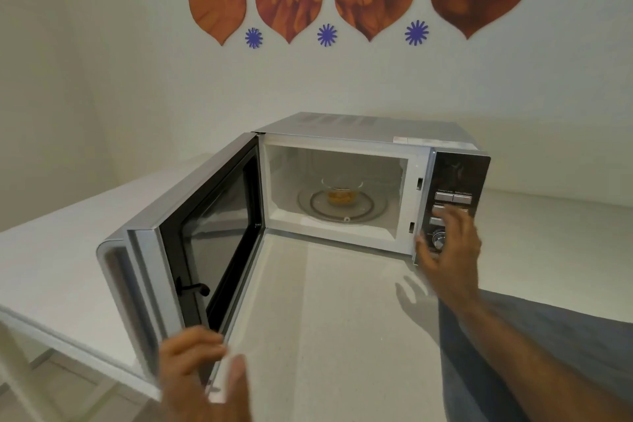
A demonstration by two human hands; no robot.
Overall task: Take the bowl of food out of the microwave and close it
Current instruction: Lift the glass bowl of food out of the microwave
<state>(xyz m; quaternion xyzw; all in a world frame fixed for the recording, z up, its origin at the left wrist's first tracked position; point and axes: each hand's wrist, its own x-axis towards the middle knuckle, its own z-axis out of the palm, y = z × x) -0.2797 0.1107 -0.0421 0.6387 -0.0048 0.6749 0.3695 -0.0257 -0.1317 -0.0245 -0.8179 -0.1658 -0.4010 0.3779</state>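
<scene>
A silver microwave (363, 134) stands on a white counter (335, 319) with its door (191, 250) swung wide open to the left. Inside, a clear glass bowl (342, 189) with orange-yellow food sits on the glass turntable (308, 207). My left hand (202, 373) is at the lower front corner of the open door, fingers curled over its edge. My right hand (448, 247) hovers with spread fingers in front of the control panel (459, 181), by the dial, holding nothing.
The counter runs in an L along the white walls, with its left edge close behind the open door. Orange petal shapes and blue star stickers (327, 34) decorate the wall above. A grey patch (565, 336) lies under my right arm.
</scene>
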